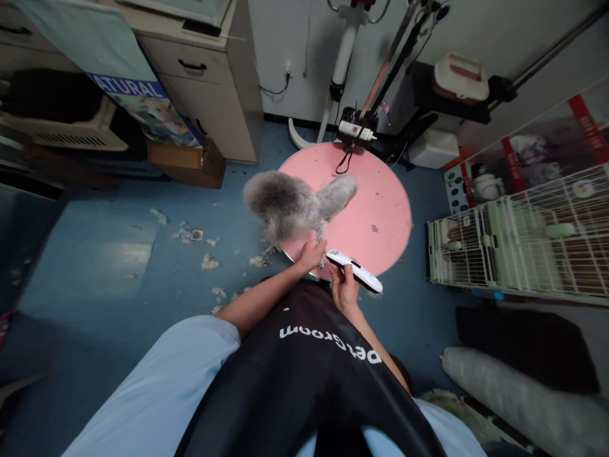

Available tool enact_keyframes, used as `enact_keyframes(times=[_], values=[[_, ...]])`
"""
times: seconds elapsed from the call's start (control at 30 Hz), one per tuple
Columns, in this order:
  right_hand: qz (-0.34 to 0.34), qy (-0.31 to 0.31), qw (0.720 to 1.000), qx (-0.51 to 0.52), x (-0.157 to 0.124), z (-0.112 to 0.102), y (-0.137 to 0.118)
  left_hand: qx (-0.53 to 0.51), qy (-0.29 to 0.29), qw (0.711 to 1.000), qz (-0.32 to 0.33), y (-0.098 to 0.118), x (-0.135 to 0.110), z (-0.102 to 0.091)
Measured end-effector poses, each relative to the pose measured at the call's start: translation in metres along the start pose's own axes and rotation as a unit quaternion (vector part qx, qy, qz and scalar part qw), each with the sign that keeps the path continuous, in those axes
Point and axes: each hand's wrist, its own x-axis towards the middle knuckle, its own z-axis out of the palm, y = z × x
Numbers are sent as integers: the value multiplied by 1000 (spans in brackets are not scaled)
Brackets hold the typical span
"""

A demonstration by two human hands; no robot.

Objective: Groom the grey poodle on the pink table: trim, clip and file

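Note:
A small grey fluffy dog (295, 204) stands on a round pink grooming table (375, 209), its fluffy end toward the left. My left hand (311, 254) is closed around one of the dog's legs at the table's near edge. My right hand (343, 285) grips a white electric clipper (354, 270), whose head points at the held leg just beside my left hand. I wear a black apron over a light blue shirt.
Clumps of cut fur (209, 261) lie on the blue floor left of the table. A white wire cage (523, 244) stands at the right. A grooming arm post (343, 57) rises behind the table. Cabinets (209, 82) and a box (185, 162) are at the back left.

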Motion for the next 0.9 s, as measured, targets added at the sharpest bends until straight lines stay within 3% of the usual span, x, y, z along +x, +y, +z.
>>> enact_keyframes(times=[0.07, 0.17, 0.27, 0.4, 0.5, 0.67, 0.9], values=[[-16, 18, 1000, -6, 0, -4, -3, -40, -89, 995, -23, 1, 3, -6], [-64, -10, 996, -56, -8, -13, -10, -78, -269, 958, -66, 6, 10, -23], [-144, -74, 975, -152, -22, -25, -16, -81, -353, 930, -64, 14, 15, -36], [-247, -149, 914, -285, -29, -36, -17, -47, -317, 947, -24, 20, 16, -34], [-291, -167, 884, -327, -22, -37, -11, -44, -284, 958, -5, 22, 14, -25], [-283, -177, 877, -346, -13, -33, -6, -33, -245, 969, -10, 27, 10, -20], [-296, -190, 863, -362, -13, -31, -7, -47, -250, 967, -22, 27, 7, -22]])
